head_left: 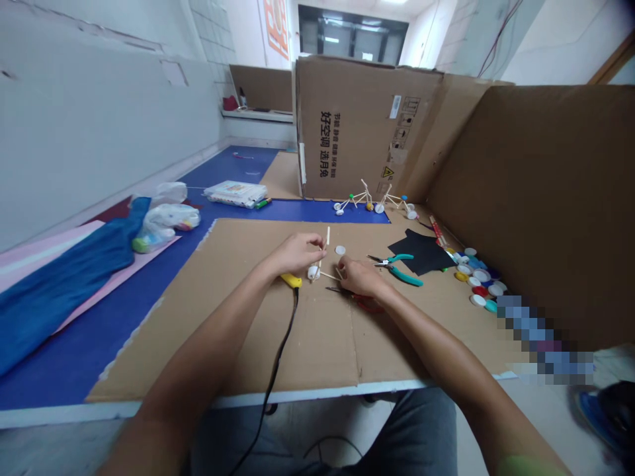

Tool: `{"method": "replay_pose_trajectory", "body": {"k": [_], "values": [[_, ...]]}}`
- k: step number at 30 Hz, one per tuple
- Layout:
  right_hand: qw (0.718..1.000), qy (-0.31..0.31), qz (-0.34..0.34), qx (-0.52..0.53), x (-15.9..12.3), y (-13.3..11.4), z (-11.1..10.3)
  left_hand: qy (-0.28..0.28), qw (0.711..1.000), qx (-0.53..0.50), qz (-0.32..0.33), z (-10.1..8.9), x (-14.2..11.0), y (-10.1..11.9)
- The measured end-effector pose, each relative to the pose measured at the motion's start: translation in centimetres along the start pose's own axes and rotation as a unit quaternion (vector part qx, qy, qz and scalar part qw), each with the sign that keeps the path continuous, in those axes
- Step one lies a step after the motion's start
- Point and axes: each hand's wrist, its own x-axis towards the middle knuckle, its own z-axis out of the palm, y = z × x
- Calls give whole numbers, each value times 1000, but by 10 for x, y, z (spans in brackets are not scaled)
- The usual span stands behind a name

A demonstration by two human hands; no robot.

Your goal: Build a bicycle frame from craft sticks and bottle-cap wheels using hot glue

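My left hand (301, 252) pinches a thin wooden stick (328, 236) that points upward from a small stick frame. A white bottle cap (313, 272) sits at the base of that frame, just under my left fingers. My right hand (361, 276) has its fingers closed around the end of another thin stick (330, 276) reaching from the frame. Behind my hands lies a loose whitish cap (340, 250). Partly under my left hand is a yellow glue gun (292, 281) with a black cord. Red-handled scissors (367, 304) lie under my right hand, and teal-handled pliers (404, 270) beside it.
Bottle caps (479, 276) in several colours lie right, near black sheet material (421, 251). Two stick models with caps (370, 201) stand before a tall cardboard box (367, 132). A white packet (237, 193), plastic bags (166, 221) and blue cloth (74, 277) are left.
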Motion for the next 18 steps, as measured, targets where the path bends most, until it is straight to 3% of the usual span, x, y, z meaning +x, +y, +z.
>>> {"method": "replay_pose_trajectory", "body": {"k": [18], "values": [[965,178,-100,163,2,18,-1,4,1000,-8,-24,-1,-4,8]]}}
